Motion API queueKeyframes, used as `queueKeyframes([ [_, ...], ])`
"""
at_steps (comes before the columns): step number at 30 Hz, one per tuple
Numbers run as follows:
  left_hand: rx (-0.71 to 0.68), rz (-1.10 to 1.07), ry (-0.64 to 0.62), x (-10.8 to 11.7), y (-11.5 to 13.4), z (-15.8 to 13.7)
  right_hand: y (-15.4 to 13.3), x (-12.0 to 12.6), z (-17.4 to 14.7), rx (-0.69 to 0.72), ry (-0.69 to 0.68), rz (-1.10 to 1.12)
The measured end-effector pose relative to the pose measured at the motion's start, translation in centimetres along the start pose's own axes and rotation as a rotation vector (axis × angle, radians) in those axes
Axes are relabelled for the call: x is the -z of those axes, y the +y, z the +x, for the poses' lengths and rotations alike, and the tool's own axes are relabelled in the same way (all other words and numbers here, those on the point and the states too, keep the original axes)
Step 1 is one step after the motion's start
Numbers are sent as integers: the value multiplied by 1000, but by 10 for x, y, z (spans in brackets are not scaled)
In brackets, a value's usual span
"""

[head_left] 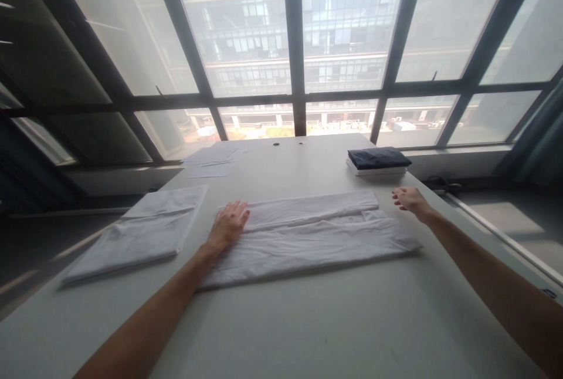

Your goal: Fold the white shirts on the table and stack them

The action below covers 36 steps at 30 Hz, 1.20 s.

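Note:
A white garment [308, 244], folded into a long strip with two layered bands, lies across the middle of the table. My left hand [229, 225] rests flat on its left end, fingers stretched out and slightly apart. Just beyond the right end, my right hand [410, 199] hovers with loosely bent fingers. Nothing shows in it, and it appears apart from the cloth. To the left lies another white folded cloth [145, 232], flat and roughly rectangular.
A dark folded cloth [378, 158] tops a small white stack [380, 172] at the table's right edge. White paper sheets [210, 161] lie at the back left. The white table [299, 332] reaches toward tall framed windows [297, 39]. Curtains hang at both sides.

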State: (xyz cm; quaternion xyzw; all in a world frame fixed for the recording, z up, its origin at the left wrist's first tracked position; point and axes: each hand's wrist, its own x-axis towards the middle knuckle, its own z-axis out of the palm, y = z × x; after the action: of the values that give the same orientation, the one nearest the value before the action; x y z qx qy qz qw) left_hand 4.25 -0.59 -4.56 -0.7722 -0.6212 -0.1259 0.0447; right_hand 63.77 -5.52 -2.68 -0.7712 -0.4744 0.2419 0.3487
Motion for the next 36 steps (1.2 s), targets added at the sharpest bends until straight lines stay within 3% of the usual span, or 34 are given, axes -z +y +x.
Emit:
queueKeyframes([
  [4,-227,-134,71,17,53,-2,16,26,-19,-138,-181,-11],
  [9,-531,-316,-31,30,157,-17,25,29,-38,-73,-397,-69],
  [15,-793,-319,-124,12,264,-23,23,12,-41,22,-325,-101],
  [19,-716,-372,-113,-12,312,-14,17,5,-47,7,-228,26],
  [24,-525,-374,-232,-38,335,-8,3,6,-52,-96,-185,76],
  [27,-524,-380,-251,-46,333,-10,0,8,-49,-142,-317,146],
  [30,-524,-393,-247,-48,329,-12,-2,10,-48,-72,-509,270],
  [36,-468,-536,-259,-43,330,-4,-22,16,-60,43,-581,371],
])
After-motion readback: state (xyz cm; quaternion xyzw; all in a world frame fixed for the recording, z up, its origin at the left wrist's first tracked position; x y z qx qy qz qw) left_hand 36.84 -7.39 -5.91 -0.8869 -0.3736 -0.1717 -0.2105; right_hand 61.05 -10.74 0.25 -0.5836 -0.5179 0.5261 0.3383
